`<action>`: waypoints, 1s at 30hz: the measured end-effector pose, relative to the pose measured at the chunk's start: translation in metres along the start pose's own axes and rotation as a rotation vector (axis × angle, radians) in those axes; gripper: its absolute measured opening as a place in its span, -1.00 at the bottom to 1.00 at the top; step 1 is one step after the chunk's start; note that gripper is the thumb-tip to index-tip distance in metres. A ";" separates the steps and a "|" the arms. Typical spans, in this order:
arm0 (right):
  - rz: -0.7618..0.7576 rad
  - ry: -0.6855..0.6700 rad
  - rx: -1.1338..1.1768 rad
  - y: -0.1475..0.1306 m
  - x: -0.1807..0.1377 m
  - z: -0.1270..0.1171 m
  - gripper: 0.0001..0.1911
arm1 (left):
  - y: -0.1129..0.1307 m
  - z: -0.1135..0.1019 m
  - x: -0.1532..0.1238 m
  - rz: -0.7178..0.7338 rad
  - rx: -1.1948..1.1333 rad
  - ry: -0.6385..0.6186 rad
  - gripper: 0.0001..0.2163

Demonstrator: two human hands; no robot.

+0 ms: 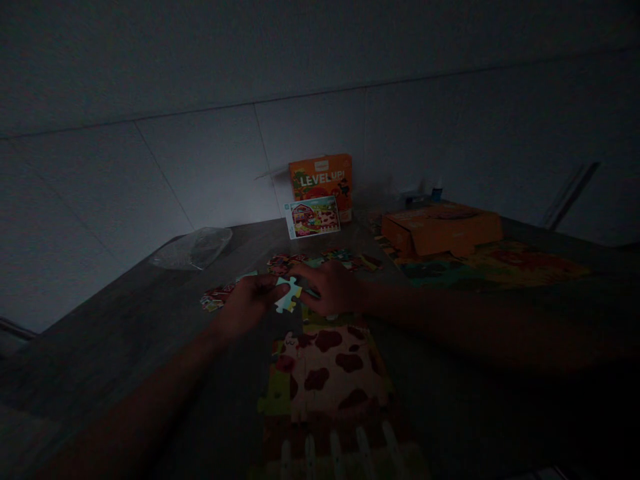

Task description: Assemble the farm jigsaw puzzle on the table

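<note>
My left hand (247,303) pinches a pale blue puzzle piece (286,297) with a bit of yellow on its right side, thumb on top. At the piece's upper right edge, the curved thumb and index finger of my right hand (333,287) close on it too. Below both hands lies a joined section of puzzle (327,380) showing a white cow with brown spots above a white fence. Loose puzzle pieces (287,262) are heaped just beyond my hands, and more pieces (215,298) lie by my left hand.
A picture card (314,217) of a farm leans against an upright orange box (320,170) by the wall. An open orange box (443,230) sits at the right on a colourful sheet (520,263). Clear crumpled plastic (195,248) lies far left. The light is dim.
</note>
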State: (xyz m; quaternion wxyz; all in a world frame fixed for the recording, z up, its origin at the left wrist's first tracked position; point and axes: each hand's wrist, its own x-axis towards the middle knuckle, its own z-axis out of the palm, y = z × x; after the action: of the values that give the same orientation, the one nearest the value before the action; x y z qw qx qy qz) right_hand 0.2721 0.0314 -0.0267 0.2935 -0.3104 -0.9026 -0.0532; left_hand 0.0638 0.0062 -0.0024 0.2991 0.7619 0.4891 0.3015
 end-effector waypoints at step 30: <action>-0.023 -0.098 -0.085 0.001 0.001 0.002 -0.32 | -0.007 -0.007 0.001 0.140 0.339 -0.010 -0.61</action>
State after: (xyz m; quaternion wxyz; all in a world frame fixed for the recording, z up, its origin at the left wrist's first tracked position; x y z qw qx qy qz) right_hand 0.2715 0.0334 -0.0283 0.2350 -0.3145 -0.9162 -0.0796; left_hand 0.0555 0.0109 -0.0028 0.1470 0.8350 0.4774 0.2309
